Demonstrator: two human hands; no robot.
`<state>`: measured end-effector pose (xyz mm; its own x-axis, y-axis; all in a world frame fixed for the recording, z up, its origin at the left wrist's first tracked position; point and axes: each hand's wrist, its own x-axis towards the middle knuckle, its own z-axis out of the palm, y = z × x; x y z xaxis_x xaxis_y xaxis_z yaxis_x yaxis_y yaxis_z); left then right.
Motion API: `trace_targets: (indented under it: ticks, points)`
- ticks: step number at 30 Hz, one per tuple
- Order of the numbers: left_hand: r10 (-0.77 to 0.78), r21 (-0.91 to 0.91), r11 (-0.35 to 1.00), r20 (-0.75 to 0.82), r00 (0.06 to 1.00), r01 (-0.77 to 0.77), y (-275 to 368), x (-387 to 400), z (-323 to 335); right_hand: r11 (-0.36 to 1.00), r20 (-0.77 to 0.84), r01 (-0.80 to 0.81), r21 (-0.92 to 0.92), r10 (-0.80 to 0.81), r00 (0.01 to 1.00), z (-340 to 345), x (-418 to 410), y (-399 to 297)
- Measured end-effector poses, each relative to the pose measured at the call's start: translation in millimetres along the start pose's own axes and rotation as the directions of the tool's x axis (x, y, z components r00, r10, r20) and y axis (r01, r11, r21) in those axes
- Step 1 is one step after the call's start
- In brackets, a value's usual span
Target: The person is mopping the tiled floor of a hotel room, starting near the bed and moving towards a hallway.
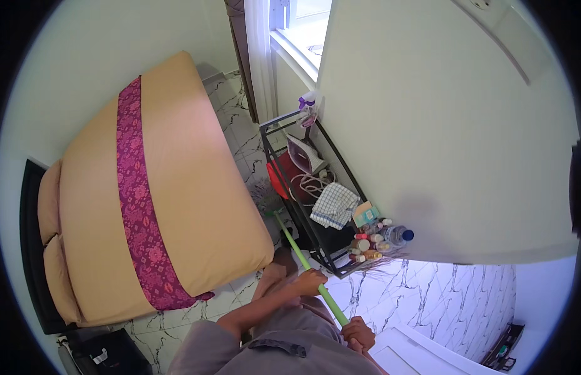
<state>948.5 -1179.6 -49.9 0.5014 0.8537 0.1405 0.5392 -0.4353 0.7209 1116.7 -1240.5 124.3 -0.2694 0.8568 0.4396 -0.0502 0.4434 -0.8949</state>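
Note:
My left hand (310,282) is closed around the middle of a light green mop or broom handle (295,249). Nearer my body, my right hand (359,333) grips the same pole close to its upper end. The pole slants down and forward to a greyish, fringed head (266,197) on the marble-patterned floor, between the bed and a black metal rack. The rack's frame partly hides that head, so its exact kind is hard to tell.
A bed (196,187) with a tan sheet and magenta runner stands left. The black rack (337,140) holds an iron (305,154), a checked cloth (335,205), a spray bottle (308,110) and several small bottles. A black bag (113,354) lies at lower left.

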Motion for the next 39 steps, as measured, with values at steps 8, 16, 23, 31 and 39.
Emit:
trace_targets:
  ticks: [8, 16, 23, 31, 39]
  points:
    - [-0.084, -0.059, 0.995, -0.146, 0.986, 0.076, 0, -21, 4, 0.978, -0.081, 0.18, 0.108, -0.171, 0.982, 24, -11, 24]
    - [-0.159, -0.049, 0.987, -0.132, 0.978, 0.153, 17, -31, 63, 0.821, -0.065, -0.566, -0.071, 0.562, 0.824, -21, -88, -14]
    - [-0.12, 0.069, 0.99, -0.015, 0.993, 0.121, 22, -70, 97, -0.025, 0.327, -0.676, 0.736, 0.888, 0.323, -27, -138, -21]
    - [-0.138, 0.144, 0.978, -0.08, 0.987, 0.148, 50, -125, 146, -0.086, 0.198, -0.959, 0.272, 0.98, -0.032, -17, -191, -37]
    - [-0.218, 0.082, 0.975, 0.216, 0.952, 0.205, 108, -162, 168, -0.146, 0.105, -0.981, 0.131, 0.986, -0.132, -35, -244, -78]
